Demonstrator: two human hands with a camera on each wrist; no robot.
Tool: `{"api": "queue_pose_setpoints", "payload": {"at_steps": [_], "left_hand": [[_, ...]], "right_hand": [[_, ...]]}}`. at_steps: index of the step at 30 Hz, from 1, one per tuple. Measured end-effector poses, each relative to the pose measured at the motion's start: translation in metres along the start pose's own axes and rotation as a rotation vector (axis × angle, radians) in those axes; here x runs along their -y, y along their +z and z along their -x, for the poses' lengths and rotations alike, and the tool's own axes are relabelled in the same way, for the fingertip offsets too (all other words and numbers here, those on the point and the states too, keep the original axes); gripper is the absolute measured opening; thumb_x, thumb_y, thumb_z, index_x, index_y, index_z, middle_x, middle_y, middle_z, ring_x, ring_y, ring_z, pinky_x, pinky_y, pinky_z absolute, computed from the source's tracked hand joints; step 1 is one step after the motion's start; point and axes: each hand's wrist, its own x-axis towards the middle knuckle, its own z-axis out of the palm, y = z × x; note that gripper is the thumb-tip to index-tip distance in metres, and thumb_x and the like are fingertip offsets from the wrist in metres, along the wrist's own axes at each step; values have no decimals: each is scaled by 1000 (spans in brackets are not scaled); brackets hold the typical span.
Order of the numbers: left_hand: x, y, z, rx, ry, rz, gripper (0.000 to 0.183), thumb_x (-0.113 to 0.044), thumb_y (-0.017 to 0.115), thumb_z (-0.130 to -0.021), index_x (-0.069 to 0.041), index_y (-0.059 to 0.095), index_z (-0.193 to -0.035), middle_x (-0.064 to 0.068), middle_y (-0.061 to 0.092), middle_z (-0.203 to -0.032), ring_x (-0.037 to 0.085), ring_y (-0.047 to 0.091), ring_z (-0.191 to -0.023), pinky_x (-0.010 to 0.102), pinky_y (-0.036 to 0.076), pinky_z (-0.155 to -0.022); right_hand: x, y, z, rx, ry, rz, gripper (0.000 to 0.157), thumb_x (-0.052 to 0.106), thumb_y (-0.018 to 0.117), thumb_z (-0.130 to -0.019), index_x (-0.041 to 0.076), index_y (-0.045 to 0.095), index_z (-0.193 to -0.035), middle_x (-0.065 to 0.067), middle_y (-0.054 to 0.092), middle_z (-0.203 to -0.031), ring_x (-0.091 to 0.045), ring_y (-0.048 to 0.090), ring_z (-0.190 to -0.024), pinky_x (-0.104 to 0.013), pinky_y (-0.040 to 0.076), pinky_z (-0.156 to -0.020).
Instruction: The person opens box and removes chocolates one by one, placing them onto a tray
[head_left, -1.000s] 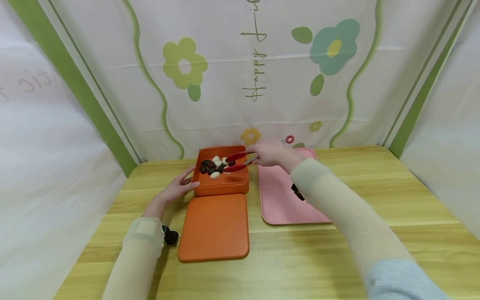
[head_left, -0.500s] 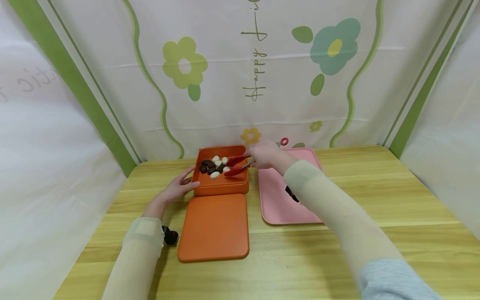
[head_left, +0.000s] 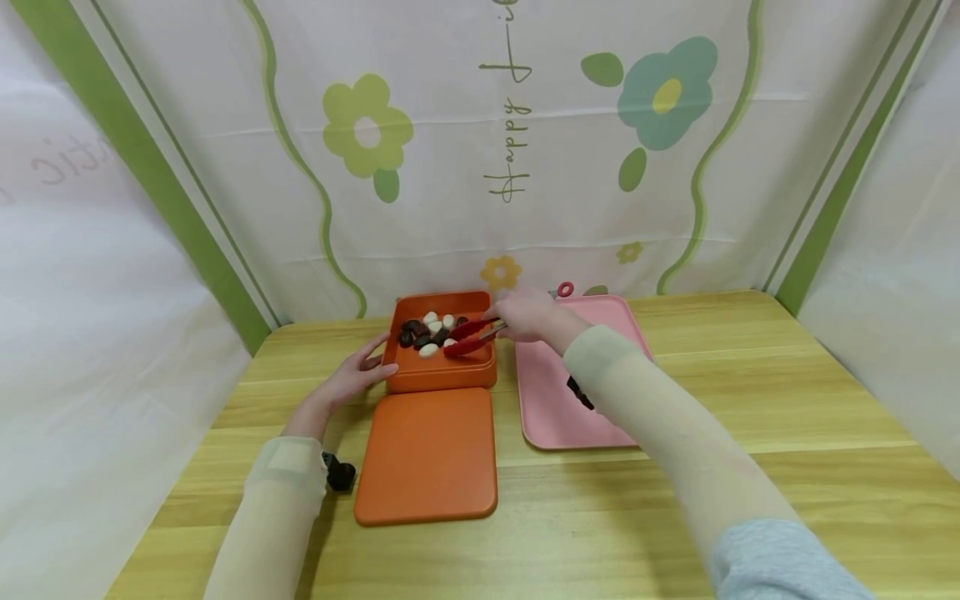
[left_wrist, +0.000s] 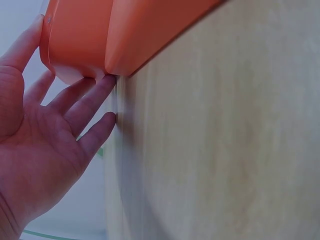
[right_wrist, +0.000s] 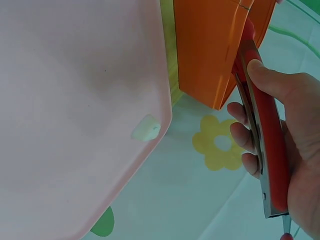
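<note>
My right hand (head_left: 531, 315) grips red-handled metal tongs (right_wrist: 270, 135), with the thumb on one arm and fingers on the other. Their red tips (head_left: 465, 345) reach down into an orange box (head_left: 442, 380) among several dark and white pebble-like pieces (head_left: 428, 352). Whether a piece sits between the tips cannot be made out. At the box's left side, my left hand (head_left: 351, 380) touches the wall with spread fingers; in the left wrist view the thumb lies near the rim and the fingertips against the lower side (left_wrist: 82, 37).
An orange lid (head_left: 427, 458) lies flat in front of the box. To the right is a pink tray (head_left: 558, 421), partly under my right forearm, with one whitish lump (right_wrist: 146, 128) near its corner. A patterned curtain (head_left: 442, 200) stands behind the wooden table (head_left: 570, 533).
My right hand has shifted slightly left and down with the tongs, whose tips are now lower among the pieces and closer together. The left hand stays at the box.
</note>
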Motion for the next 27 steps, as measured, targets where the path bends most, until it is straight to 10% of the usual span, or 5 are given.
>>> {"api": "queue_pose_setpoints", "payload": {"at_steps": [19, 27], "left_hand": [[3, -2, 1, -10, -8, -17, 77, -33, 61, -98, -22, 14, -158, 23, 16, -158, 39, 18, -143, 58, 21, -110], [1, -2, 1, -3, -14, -22, 77, -34, 60, -98, -21, 14, -158, 24, 17, -157, 40, 18, -143, 58, 21, -110]], "right_hand": [[-14, -16, 28, -102, -93, -234, 41, 16, 64, -95, 11, 60, -135, -10, 64, -124, -26, 61, -101, -39, 50, -84], [-27, -20, 51, -197, -84, -176, 43, 24, 66, -94, 23, 60, -137, -4, 68, -104, -21, 56, -78, -35, 46, -69]]}}
